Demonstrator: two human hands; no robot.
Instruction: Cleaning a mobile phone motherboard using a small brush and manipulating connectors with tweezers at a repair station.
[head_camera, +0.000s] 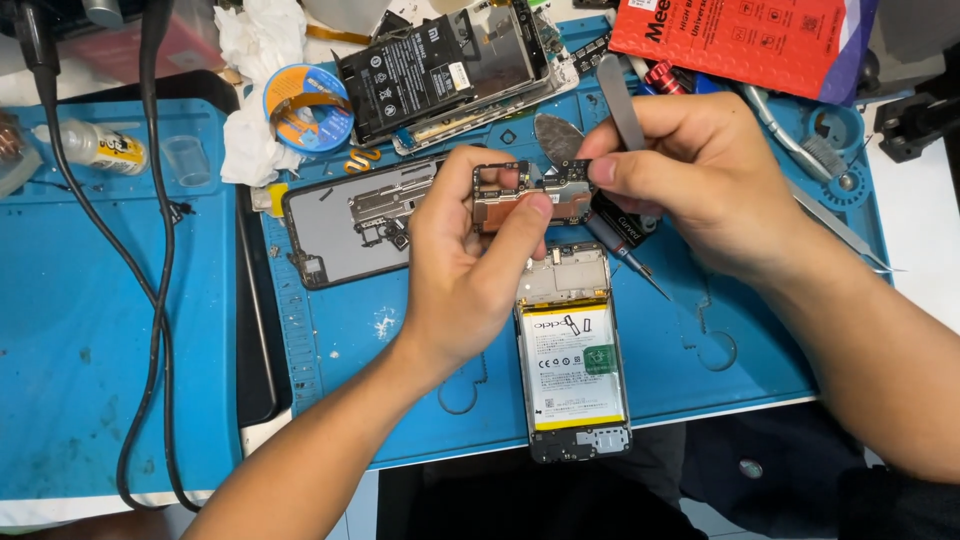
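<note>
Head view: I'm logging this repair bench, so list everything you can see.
circuit board: one, dark with copper shield, held in both hands
tweezers: one, grey, in right hand
opened phone: one, white and yellow battery, on mat below hands
second opened phone: one, black battery, top centre
back cover: one, grey, left of hands
tape roll: one, blue and orange, upper left
blue mat: one, covering bench
red packet: one, top right
left hand: one, centre
right hand: one, right of centre
</note>
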